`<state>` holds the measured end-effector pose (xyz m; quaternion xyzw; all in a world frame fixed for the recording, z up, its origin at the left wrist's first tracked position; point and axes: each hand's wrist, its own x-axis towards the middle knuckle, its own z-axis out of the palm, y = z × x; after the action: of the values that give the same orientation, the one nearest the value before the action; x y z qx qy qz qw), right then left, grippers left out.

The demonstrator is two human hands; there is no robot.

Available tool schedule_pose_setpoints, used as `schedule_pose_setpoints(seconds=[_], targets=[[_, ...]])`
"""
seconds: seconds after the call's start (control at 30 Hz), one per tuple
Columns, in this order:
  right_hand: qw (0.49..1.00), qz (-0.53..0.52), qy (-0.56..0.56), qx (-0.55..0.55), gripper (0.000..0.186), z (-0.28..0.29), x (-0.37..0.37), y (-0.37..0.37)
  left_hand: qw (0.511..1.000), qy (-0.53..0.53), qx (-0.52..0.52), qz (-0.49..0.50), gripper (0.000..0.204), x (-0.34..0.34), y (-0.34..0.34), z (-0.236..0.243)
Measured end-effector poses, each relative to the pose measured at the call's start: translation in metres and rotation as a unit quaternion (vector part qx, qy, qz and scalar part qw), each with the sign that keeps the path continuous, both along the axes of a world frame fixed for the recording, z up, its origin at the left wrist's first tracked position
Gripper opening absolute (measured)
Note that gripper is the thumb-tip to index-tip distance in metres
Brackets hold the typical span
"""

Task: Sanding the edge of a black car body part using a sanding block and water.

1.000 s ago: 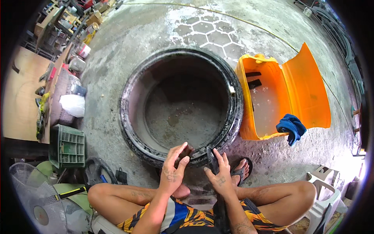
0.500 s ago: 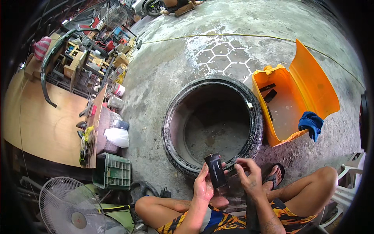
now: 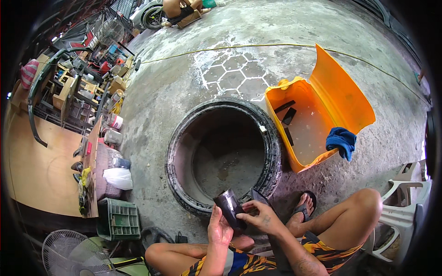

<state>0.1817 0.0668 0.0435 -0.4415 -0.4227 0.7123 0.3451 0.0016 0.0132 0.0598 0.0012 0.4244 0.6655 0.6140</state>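
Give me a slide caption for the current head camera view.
Left hand and right hand hold a black piece near a round tub and an orange container.

Glossy blk piece (image 3: 229, 208) at hands (image 3: 221, 231); dk tattoo (image 3: 266, 221) on R one. Just ahead of hands: round tub (image 3: 273, 156), blk rim w/ whitish scuffs, grey-brn inside. To their R: bright orange cut-open jerrycan (image 3: 343, 92), cloudy grey water (image 3: 311, 135), blk pcs (image 3: 288, 116), dk blue cloth (image 3: 340, 140); white chair (image 3: 416, 198). Below: shorts (image 3: 317, 248), orange/blk stripes w/ blue panel. L of hands: dk green crate (image 3: 110, 223), white bag (image 3: 118, 178), tan table (image 3: 48, 170). Well ahead: grey floor (image 3: 161, 87), white hexagons (image 3: 224, 71).
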Motion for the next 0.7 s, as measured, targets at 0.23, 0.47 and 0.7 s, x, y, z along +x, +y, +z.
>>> schedule_pose_setpoints(seconds=[0.23,0.47,0.7], targets=[[0.996,0.020,-0.081,0.032,0.034,0.022,-0.006,-0.007,0.999,0.033,-0.032,0.000,0.042,-0.013,-0.010,-0.015],[0.994,0.097,0.035,-0.019,0.022,0.044,0.040,0.025,0.988,-0.075,-0.042,-0.126,0.052,-0.042,-0.014,-0.019],[0.984,0.160,-0.071,0.039,0.028,0.052,0.021,0.022,0.920,0.224,0.018,-0.321,0.063,-0.017,-0.013,0.023]])
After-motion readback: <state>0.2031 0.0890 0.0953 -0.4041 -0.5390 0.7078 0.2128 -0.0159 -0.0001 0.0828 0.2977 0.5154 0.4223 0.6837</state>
